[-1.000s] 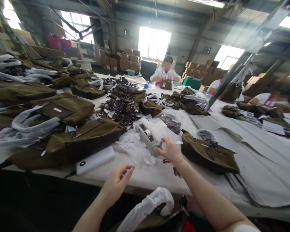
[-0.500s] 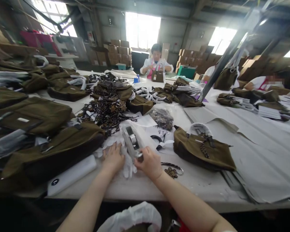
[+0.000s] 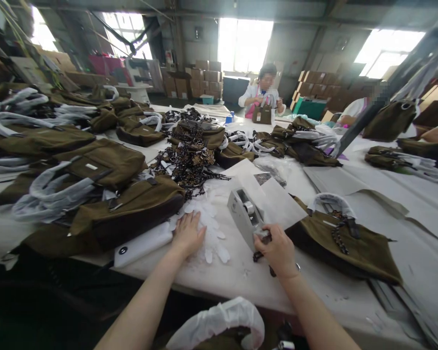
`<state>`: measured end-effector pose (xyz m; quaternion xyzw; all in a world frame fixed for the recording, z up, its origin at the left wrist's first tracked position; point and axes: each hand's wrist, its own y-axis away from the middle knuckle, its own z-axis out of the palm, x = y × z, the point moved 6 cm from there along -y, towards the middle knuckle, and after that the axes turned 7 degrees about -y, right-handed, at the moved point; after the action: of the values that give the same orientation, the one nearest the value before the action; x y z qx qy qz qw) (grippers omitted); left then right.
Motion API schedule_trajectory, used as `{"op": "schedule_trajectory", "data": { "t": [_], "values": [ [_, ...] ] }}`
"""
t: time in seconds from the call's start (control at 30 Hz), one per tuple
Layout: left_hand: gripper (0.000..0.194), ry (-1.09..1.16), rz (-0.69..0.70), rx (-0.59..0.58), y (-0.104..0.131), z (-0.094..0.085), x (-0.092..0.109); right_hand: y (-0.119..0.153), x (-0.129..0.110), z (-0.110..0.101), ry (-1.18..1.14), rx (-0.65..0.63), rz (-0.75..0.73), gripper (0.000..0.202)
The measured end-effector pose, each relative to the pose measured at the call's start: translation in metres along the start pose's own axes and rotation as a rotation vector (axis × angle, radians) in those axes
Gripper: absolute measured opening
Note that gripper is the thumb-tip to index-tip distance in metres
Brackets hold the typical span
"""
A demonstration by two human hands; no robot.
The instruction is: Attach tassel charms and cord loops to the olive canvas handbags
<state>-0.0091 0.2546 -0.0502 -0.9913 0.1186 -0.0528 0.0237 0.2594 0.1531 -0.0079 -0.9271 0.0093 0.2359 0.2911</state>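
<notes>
My left hand lies with fingers spread on white gloves on the table. My right hand grips the near end of a grey tape dispenser, which has a roll in it. White paper sheets lie against the dispenser's far side. Partly hidden under my right hand is a dark beaded strap with a ring. To the right lies an olive handbag with a wrapped handle and a hanging charm. Another wrapped handle shows close to my body.
Olive bags are heaped on the left, beside a long white case. A pile of beaded charms lies ahead. A slanted metal post rises at right. Across the table a person handles a bag.
My right hand has moved the tape dispenser rightward, off the gloves, and more of them shows. The paper sheets have shifted, and the dark loop beside them is now hidden. My view has turned left.
</notes>
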Motion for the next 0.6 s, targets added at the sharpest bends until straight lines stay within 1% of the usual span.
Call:
{"op": "schedule_trajectory", "data": {
  "t": [0.07,0.1,0.17,0.23,0.27,0.3,0.33,0.37,0.4,0.43,0.47,0.5,0.6],
  "values": [
    [0.051,0.1,0.077,0.025,0.007,-0.013,0.003,0.001,0.005,-0.003,0.014,0.025,0.011,0.02],
    [0.048,0.137,0.112,0.065,0.011,-0.023,0.003,0.002,0.006,-0.004,0.021,0.033,0.011,0.02],
    [0.042,0.118,0.129,0.204,0.015,-0.048,-0.006,0.002,0.006,-0.004,0.034,0.036,-0.003,0.021],
    [0.046,-0.04,0.029,0.356,0.012,-0.073,-0.028,0.003,0.006,-0.003,0.046,0.033,-0.022,0.023],
    [0.052,-0.138,-0.05,0.394,0.009,-0.082,-0.042,0.003,0.007,-0.003,0.051,0.037,-0.03,0.024],
    [0.057,-0.221,-0.124,0.393,0.003,-0.089,-0.057,0.004,0.007,-0.003,0.053,0.04,-0.038,0.025],
    [0.057,-0.276,-0.176,0.354,-0.003,-0.093,-0.071,0.005,0.008,-0.002,0.052,0.044,-0.048,0.026],
    [0.05,-0.301,-0.202,0.289,-0.01,-0.095,-0.085,0.005,0.009,-0.002,0.051,0.05,-0.058,0.027],
    [0.04,-0.3,-0.207,0.223,-0.017,-0.097,-0.096,0.006,0.01,-0.001,0.052,0.059,-0.066,0.028],
    [0.03,-0.284,-0.206,0.182,-0.022,-0.101,-0.106,0.006,0.012,-0.001,0.054,0.068,-0.073,0.029],
    [0.027,-0.263,-0.217,0.181,-0.026,-0.108,-0.116,0.007,0.013,-0.001,0.058,0.076,-0.079,0.031],
    [0.029,-0.242,-0.255,0.224,-0.029,-0.119,-0.127,0.007,0.014,0.0,0.062,0.083,-0.086,0.033],
    [0.041,-0.186,-0.468,0.487,-0.026,-0.167,-0.163,0.008,0.016,0.001,0.063,0.086,-0.115,0.037]
  ]
}}
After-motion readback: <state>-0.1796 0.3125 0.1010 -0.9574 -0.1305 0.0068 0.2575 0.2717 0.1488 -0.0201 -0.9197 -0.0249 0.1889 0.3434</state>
